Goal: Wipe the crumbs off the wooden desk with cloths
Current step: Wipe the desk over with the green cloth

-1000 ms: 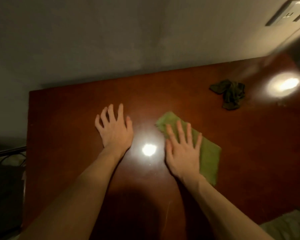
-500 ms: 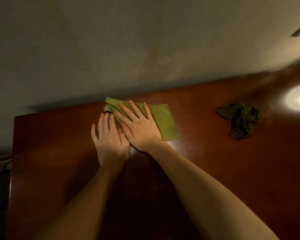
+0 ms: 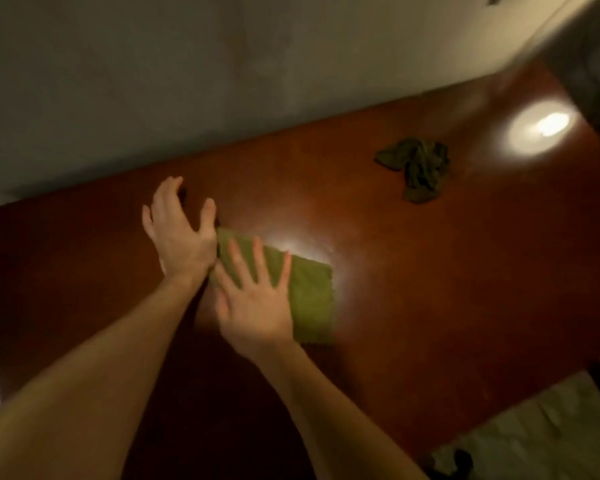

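Your R hand [image 3: 257, 306] lies flat on the green cloth [image 3: 309, 292], fingers [image 3: 238, 258] spread wide & straight, pressing it to the table [image 3: 430, 306]. The cloth is flat & approx. rectangular. Most of it shows beyond your little finger, w/ one corner past the index fingertip. Your L hand [image 3: 181, 237] sits just beside the R thumb & holds nothing: fingers close together & loosely bent, thumb apart, its tip near that cloth corner. Can't tell if the L fingertips touch the wood.

The table is glossy red-brown wood. A soft glare [image 3: 302, 242] sits just ahead of your R fingertips, & a brighter glare patch [image 3: 541, 131] lies well off on the little-finger side. A crumpled dark cloth [image 3: 420, 171] lies between that patch & your R fingers, apart from both. A plain grey wall [image 3: 222, 81] runs along the table's far edge, ahead of all fingertips. A pale surface [image 3: 534, 427] shows below the near edge. Crumbs: too blurred to tell.
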